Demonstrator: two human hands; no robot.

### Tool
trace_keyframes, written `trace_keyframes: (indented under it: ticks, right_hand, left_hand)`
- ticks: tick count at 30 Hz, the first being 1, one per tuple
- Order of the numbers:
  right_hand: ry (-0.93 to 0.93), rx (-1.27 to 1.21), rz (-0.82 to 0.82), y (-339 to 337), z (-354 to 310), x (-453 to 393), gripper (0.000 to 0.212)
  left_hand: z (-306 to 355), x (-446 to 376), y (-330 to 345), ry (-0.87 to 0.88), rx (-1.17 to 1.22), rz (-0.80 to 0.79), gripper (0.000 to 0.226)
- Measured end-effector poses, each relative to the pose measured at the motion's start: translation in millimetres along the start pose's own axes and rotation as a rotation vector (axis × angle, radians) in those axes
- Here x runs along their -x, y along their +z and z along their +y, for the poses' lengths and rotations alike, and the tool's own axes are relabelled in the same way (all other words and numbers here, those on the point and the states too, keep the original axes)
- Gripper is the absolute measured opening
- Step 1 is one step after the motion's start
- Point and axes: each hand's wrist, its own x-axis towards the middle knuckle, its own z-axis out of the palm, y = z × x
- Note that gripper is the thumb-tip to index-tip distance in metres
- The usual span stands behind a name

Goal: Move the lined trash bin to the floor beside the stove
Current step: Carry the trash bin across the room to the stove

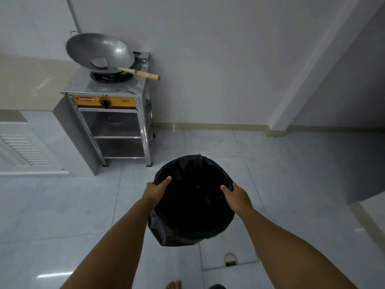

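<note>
The trash bin (192, 202), round and lined with a black plastic bag, hangs in front of me above the tiled floor. My left hand (155, 191) grips its left rim, thumb over the edge. My right hand (236, 197) grips the right rim the same way. The steel stove (113, 105) on its stand, with a yellow front panel and one knob, stands against the wall at the upper left. Pale floor tiles (198, 147) lie to its right, between the stove and the bin.
A metal wok (100, 52) with a wooden-handled spatula (143, 74) sits on the burner. A beige counter with a louvred cabinet door (25, 151) runs at left. A wall pillar (277, 126) stands at right. A floor drain (230, 260) lies near my feet.
</note>
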Motion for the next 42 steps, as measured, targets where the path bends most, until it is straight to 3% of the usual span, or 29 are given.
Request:
trace_keyframes:
  ticks: [6, 12, 18, 24, 28, 33, 39, 42]
  right_hand:
    - [0.001, 0.016, -0.058, -19, -30, -81, 0.065]
    - [-0.022, 0.021, -0.12, -45, -60, -178, 0.062]
    - [-0.037, 0.052, -0.153, -62, -94, -263, 0.066]
    - [-0.031, 0.058, -0.169, -55, -143, -353, 0.065]
    - [-0.026, 0.037, -0.167, -36, -176, -406, 0.061]
    - [0.01, 0.014, -0.167, 2, -205, -485, 0.063]
    - [0.071, 0.014, -0.194, 67, -212, -587, 0.071]
    - [0.085, 0.035, -0.216, 108, -204, -651, 0.073]
  left_hand:
    - [44, -61, 15, -0.018, 0.005, 0.032, 0.131]
    - [91, -122, 47, -0.066, 0.048, 0.071, 0.102]
    - [135, -187, 59, -0.06, 0.064, 0.058, 0.133]
    - [183, -272, 54, -0.079, 0.109, 0.062, 0.132]
    - [211, -332, 46, -0.09, 0.109, 0.064, 0.097]
    - [237, -423, 28, -0.152, 0.095, 0.079, 0.096]
    - [235, -537, 26, -0.2, 0.077, 0.153, 0.072]
    - [213, -604, 29, -0.238, 0.058, 0.173, 0.08]
